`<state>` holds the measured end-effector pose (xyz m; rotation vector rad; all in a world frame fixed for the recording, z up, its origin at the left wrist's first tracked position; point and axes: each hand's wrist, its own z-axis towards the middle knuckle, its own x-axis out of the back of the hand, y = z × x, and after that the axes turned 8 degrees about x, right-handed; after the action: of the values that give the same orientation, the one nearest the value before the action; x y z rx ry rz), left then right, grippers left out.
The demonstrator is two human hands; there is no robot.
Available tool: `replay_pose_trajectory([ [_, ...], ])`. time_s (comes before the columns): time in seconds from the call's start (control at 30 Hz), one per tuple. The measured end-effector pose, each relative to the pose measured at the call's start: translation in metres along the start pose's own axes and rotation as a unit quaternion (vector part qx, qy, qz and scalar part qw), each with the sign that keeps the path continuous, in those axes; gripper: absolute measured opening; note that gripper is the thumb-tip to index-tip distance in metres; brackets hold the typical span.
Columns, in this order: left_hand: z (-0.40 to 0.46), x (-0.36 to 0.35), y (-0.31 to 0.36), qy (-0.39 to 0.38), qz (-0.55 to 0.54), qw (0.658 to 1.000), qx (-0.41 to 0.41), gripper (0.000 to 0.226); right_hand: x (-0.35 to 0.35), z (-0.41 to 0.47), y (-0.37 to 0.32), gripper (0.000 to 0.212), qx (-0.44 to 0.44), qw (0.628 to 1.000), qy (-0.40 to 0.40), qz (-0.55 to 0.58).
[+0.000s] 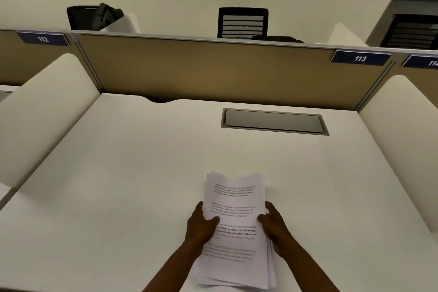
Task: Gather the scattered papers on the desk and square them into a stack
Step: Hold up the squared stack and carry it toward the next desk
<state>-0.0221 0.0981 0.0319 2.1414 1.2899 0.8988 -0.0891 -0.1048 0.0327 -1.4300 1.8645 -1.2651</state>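
I hold the papers (pixel 234 227) near the front middle of the desk (pixel 132 173) — my left hand (pixel 201 225) grips their left edge, my right hand (pixel 275 227) their right, thumbs on top. The sheets are bunched but uneven — edges fan out at the bottom.

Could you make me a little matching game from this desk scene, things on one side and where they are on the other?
Things:
1. papers
2. grey hatch
3. 113 sign
4. mesh chair

Places:
A. behind the partition
B. on the partition's top right corner
C. set flush into the desk
D. held between left hand and right hand

Pairs: 1-D, 2-C, 3-B, 4-A
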Motion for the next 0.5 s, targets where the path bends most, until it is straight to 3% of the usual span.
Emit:
replay_pose_trajectory([
  [0.13,0.001,0.017,0.032,0.045,-0.040,0.994,-0.097,0.041,0.002,-0.001,-0.033,0.049,0.068,0.997,0.041,0.024],
  [0.33,-0.003,0.040,0.090,0.054,-0.096,0.960,-0.259,0.040,0.004,-0.005,-0.091,0.039,0.230,0.968,0.072,0.072],
  [0.5,0.009,0.038,0.077,0.016,-0.118,0.958,-0.259,0.052,-0.008,-0.004,-0.079,0.031,0.253,0.961,0.075,0.082],
])
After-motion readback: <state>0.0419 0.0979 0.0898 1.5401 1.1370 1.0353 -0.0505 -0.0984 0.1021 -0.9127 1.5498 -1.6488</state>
